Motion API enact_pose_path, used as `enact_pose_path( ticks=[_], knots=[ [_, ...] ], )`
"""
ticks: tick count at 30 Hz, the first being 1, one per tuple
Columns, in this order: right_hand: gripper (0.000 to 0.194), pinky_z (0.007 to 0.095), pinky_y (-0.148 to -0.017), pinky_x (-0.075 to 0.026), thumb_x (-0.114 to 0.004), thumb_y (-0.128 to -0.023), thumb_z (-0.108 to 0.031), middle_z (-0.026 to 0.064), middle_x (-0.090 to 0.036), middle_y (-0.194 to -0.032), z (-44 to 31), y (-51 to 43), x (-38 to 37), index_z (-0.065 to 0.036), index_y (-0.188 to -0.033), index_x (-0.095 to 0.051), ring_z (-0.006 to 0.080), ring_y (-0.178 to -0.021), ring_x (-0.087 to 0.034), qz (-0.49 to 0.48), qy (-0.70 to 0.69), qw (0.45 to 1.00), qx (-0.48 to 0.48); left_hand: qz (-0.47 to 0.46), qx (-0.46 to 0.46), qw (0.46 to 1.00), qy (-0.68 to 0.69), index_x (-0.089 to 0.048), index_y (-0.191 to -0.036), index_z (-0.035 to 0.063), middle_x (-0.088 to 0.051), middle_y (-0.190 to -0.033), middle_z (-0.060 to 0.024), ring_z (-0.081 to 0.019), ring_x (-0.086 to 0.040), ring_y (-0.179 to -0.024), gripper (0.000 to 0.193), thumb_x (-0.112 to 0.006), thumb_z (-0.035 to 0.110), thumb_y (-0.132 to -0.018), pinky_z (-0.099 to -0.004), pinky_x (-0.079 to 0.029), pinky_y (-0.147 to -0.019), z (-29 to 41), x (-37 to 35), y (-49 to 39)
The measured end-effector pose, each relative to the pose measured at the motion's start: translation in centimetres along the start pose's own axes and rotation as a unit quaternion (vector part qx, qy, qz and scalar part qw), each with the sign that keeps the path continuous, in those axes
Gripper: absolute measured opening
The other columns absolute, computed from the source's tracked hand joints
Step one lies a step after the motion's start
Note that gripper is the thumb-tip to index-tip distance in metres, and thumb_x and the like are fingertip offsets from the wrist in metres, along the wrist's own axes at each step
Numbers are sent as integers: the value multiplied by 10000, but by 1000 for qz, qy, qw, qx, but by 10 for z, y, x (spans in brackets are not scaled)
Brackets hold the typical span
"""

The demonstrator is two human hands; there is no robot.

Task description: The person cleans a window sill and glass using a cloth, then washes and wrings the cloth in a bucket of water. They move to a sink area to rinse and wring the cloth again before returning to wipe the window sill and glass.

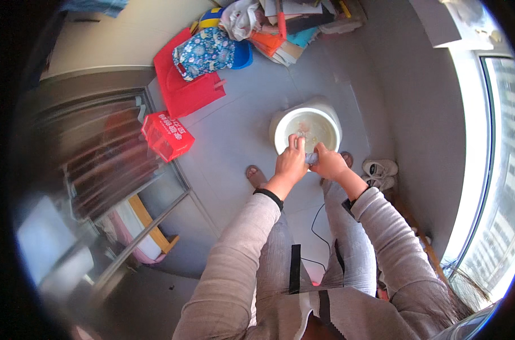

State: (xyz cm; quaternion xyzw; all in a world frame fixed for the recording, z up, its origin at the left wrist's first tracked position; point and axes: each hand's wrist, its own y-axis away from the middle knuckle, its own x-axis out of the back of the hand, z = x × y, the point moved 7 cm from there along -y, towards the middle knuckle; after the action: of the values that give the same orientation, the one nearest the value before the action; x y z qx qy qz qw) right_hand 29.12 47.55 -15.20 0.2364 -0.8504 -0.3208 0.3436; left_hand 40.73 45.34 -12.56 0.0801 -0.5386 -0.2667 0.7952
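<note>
Both my hands meet over the near rim of a round white tub (278, 135) that stands on the floor between and beyond my feet. A small bunched piece of grey cloth (311, 158) stretches between them. My left hand (292, 161) grips its left end, with some fingers raised towards the tub. My right hand (329, 162) closes around its right end. Inside the tub lies what looks like water, with something pinkish (303, 127) in it. My palms and most of the cloth are hidden.
Beyond the tub lie a red bag (193, 97), a blue patterned cloth (206, 51) and a heap of papers (291, 51). A red box (168, 136) stands by the glass door at left. White shoes (380, 170) sit at right by the wall. A black cable (319, 225) runs between my legs.
</note>
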Motion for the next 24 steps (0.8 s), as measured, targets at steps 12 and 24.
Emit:
enact_pose_path(
  ticks=[12,24],
  knots=[
    [388,372,-846,-500,-714,-724,28,133,-545,-1041,-40,119,72,-65,-1087,-613,308,-962,-591,178,-191,941,215,-12,90,943,319,-547,-1145,40,-676,-1004,-163,-337,-664,-928,384,-703,189,-828,-415,-522,-799,51,57,90],
    [402,358,-765,-497,-646,-690,12,152,-516,-1049,-73,217,32,-36,-1083,-574,302,-873,-588,180,-160,932,269,104,46,955,276,-674,-1158,55,-631,-1172,-195,-337,-634,-1033,285,-574,146,-906,-390,-508,-882,54,84,194]
  ],
)
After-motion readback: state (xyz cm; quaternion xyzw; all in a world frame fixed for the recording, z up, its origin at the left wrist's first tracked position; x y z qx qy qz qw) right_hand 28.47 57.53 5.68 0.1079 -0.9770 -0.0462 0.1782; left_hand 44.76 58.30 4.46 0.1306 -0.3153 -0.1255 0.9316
